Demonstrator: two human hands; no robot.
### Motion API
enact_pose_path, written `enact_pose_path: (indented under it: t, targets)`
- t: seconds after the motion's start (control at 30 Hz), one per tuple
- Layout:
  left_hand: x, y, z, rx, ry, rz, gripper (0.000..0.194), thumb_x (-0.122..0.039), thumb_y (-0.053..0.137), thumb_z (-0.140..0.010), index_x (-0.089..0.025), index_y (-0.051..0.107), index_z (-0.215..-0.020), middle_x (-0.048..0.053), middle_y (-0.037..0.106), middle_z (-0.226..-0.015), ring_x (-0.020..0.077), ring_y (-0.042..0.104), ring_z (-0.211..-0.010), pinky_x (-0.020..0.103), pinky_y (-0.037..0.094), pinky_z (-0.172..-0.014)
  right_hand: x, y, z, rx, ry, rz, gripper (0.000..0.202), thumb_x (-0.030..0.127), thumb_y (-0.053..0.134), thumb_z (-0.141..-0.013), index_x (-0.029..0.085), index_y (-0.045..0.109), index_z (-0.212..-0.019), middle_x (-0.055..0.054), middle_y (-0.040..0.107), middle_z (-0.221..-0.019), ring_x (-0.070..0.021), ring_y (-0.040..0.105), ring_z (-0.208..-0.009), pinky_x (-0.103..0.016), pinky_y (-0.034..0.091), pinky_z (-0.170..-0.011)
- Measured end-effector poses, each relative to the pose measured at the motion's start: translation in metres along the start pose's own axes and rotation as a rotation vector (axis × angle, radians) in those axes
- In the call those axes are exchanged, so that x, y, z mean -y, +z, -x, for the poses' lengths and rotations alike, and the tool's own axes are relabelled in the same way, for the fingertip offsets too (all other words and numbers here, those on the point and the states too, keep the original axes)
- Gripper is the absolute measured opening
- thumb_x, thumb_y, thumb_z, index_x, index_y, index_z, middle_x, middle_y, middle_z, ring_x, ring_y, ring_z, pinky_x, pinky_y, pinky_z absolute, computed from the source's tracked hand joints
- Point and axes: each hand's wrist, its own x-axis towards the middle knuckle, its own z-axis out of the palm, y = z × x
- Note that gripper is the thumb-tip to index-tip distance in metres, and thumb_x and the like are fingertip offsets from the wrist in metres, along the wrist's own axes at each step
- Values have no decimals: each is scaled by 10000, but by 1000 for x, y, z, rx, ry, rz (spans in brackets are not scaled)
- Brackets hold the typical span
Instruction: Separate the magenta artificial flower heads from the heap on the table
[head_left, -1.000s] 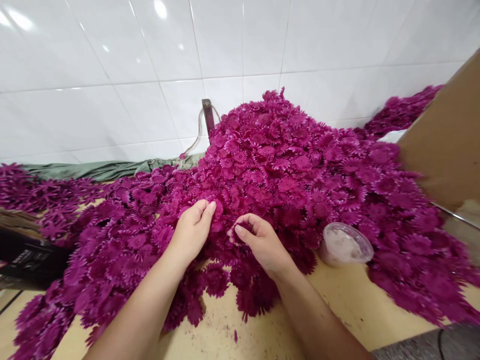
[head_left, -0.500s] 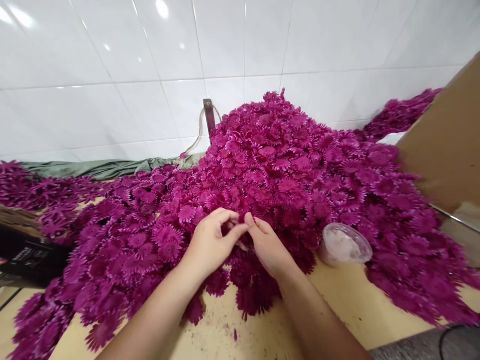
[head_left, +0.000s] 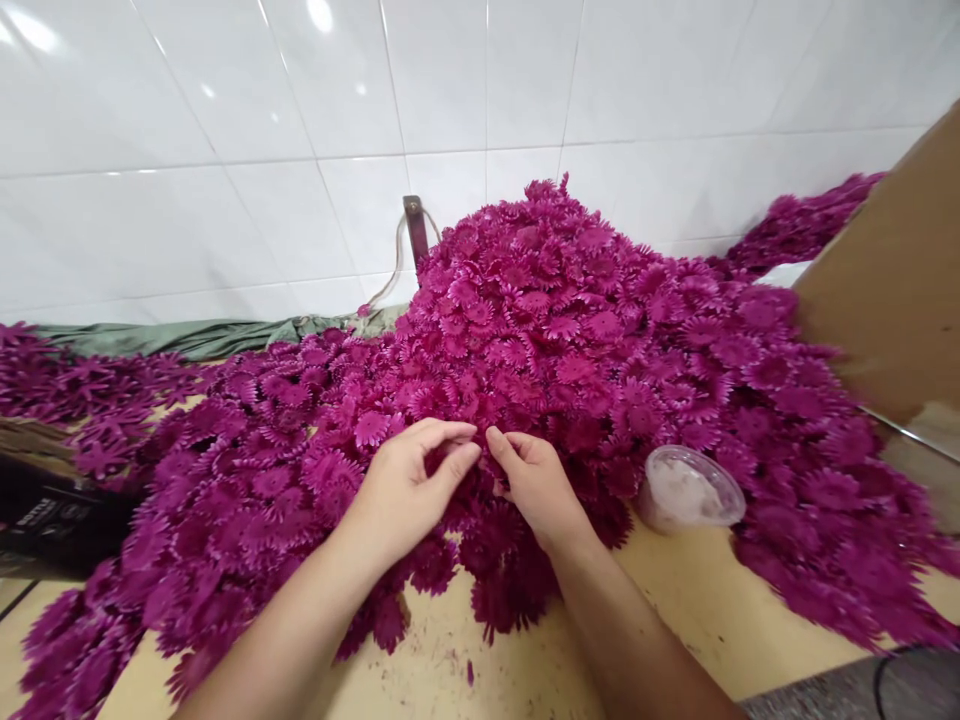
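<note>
Magenta artificial flower heads [head_left: 525, 320] with fringed petals lie heaped in front of me. My left hand [head_left: 416, 480] is over the near side of the heap, with thumb and index finger slightly apart and nothing visible between them. Close beside it, my right hand [head_left: 536, 485] is closed, thumb pressed against the bent index finger. Whatever it pinches blends into the magenta behind and cannot be made out. A small gap separates the two hands' fingertips. Beneath them, loose flower heads [head_left: 502, 575] hang toward the near edge of the heap.
A clear plastic tub [head_left: 694, 490] with whitish contents stands right of my hands on the yellowish tabletop [head_left: 450, 675]. A cardboard box [head_left: 892, 280] leans in at right, and a dark box [head_left: 60, 520] sits at left. Green cloth [head_left: 195, 338] runs along the tiled wall [head_left: 300, 220].
My hands have drawn apart at the fingertips, the left moving slightly left. The left thumb and index finger have parted; the right stays pinched. Heap and tub look unchanged.
</note>
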Motion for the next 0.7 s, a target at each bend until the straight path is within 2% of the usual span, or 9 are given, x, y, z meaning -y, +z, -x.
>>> enact_pose_path:
  t: [0.07,0.13,0.23,0.33,0.43,0.5,0.6,0.63,0.7]
  targets:
    - [-2,7,2,44,15,-37,304,-348,566,-725,-218,630,-992,55,645,-941,207,591,-861,351,441,-825,-1,0,0,47,11,-39,457,608,585,-585,175,460,-512,78,377,-431,-48,337,-376,-196,286,-380]
    - [-2,11,0,35,27,-44,315,-335,580,-715,-226,627,-1007,55,643,-957,213,587,-872,359,438,-827,-2,0,1,116,0,-107,459,624,565,-604,171,506,-568,62,429,-480,-53,364,-411,-194,304,-400]
    - [-1,9,-6,-20,-16,40,227,-259,560,-713,-199,657,-909,54,661,-922,202,595,-859,343,434,-829,-2,1,4,217,-20,-249,366,546,610,-629,188,568,-688,41,518,-610,-68,435,-512,-206,378,-491]
    - [0,4,-11,-76,-112,170,119,-224,556,-686,-177,653,-735,26,669,-762,173,603,-745,291,452,-746,1,3,6,288,-24,-302,294,413,692,-587,200,583,-757,45,545,-657,-66,455,-548,-210,402,-548]
    - [2,2,-13,-109,-169,271,115,-275,560,-684,-170,601,-659,-9,613,-630,140,569,-621,257,446,-638,3,5,5,247,-18,-233,239,340,687,-577,181,569,-711,59,516,-579,-58,435,-494,-201,381,-501]
    - [4,3,-14,-153,-210,333,178,-320,551,-695,-161,596,-765,4,624,-710,134,569,-631,265,447,-643,1,6,3,175,-14,-174,198,341,644,-610,173,546,-645,64,482,-532,-60,426,-468,-206,377,-482]
    - [3,4,-14,-254,-206,318,311,-338,564,-685,-146,565,-929,61,630,-932,153,583,-783,297,446,-746,-4,4,0,71,-36,-79,200,346,579,-662,170,512,-593,65,441,-510,-63,409,-445,-214,381,-467]
    - [2,3,-13,-253,-189,279,314,-341,563,-686,-142,566,-929,69,627,-950,160,579,-818,304,441,-770,-5,4,0,44,-43,-52,190,347,560,-678,171,518,-619,61,446,-527,-68,413,-450,-217,385,-460]
    - [-2,3,-9,-149,-170,198,291,-353,549,-701,-141,583,-896,66,639,-892,171,581,-815,313,447,-770,-8,3,-1,10,-68,-3,172,342,529,-706,173,540,-737,33,501,-618,-90,455,-505,-232,412,-475]
